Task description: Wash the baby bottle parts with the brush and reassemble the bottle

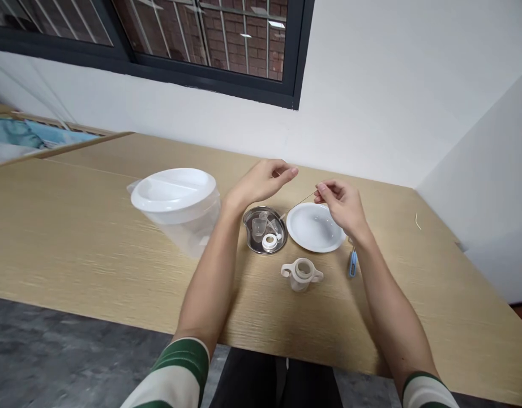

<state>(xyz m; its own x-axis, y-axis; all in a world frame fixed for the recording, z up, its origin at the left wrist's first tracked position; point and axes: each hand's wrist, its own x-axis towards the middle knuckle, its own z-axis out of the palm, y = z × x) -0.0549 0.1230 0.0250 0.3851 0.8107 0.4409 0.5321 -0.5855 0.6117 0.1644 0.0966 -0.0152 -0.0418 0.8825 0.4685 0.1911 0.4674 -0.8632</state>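
My right hand (339,204) is pinched on a thin wire brush (302,200), over the far rim of a white bowl (297,226). The wire slants down to the left, its pale tip above the edge of a kidney-shaped metal tray (249,241). In that tray lie a white ring cap (269,242), a clear plastic cup-like piece (258,226) and small white parts. Above the tray hovers my left hand (273,178), thumb stretched out and holding nothing visible. Nearer to me stands a lidless two-handled baby cup (302,275).
A large translucent container (180,226) with a white lid (174,190) stands left of my left forearm. Beside my right forearm lies a blue-handled tool (353,264), partly hidden. A pale curved strip (418,221) rests at the right. The wall (350,113) borders the table's far edge.
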